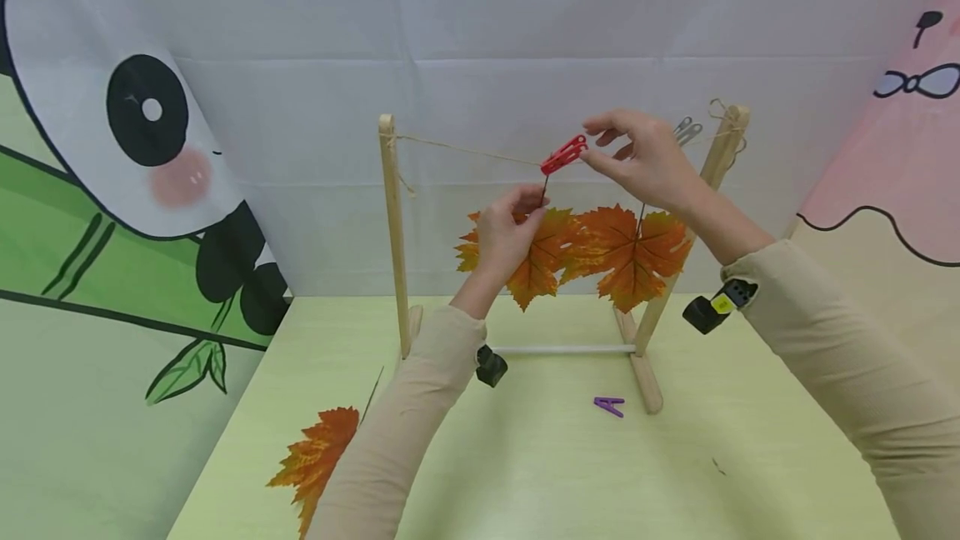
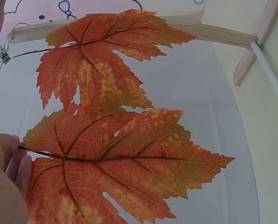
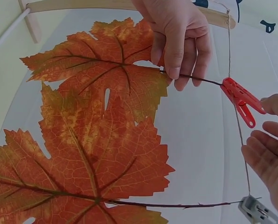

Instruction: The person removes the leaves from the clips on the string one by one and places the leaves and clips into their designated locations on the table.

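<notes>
My left hand [image 1: 510, 227] pinches the dark stem of an orange artificial maple leaf [image 2: 106, 161] between thumb and fingers. A red clothespin [image 3: 239, 100] sits on the string [image 3: 229, 51], its jaws at the upper end of that stem. My right hand [image 1: 641, 152] is beside the clothespin, fingers spread apart, with one fingertip right at a handle end in the right wrist view. A second maple leaf [image 3: 83, 154] hangs next to the first, its stem caught in a grey clothespin [image 3: 258, 210] on the same string.
The string runs between two posts of a wooden frame [image 1: 393, 232] with a white crossbar [image 1: 566, 350]. On the table [image 1: 525, 465] lie a purple clothespin [image 1: 609, 406] and, partly behind my left sleeve, another maple leaf [image 1: 318, 457]. A printed cloth [image 1: 487, 23] hangs behind.
</notes>
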A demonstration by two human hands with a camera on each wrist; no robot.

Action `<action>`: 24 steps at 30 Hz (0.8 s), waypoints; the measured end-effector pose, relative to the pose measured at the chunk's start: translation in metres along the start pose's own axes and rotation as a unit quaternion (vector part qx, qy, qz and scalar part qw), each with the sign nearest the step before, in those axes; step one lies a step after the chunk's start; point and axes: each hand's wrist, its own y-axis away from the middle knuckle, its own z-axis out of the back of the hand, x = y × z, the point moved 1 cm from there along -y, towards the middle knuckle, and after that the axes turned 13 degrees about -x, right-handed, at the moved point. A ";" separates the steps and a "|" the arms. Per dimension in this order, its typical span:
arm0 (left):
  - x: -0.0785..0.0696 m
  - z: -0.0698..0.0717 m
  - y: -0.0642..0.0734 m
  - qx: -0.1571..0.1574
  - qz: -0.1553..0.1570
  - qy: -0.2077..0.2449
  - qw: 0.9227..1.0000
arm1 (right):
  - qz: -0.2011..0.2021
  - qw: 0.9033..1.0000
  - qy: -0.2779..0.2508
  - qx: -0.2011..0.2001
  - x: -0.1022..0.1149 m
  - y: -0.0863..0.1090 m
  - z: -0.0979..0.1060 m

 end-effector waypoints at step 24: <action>0.002 0.002 0.002 -0.008 -0.015 0.004 1.000 | -0.043 0.999 -0.024 0.006 0.003 -0.003 -0.002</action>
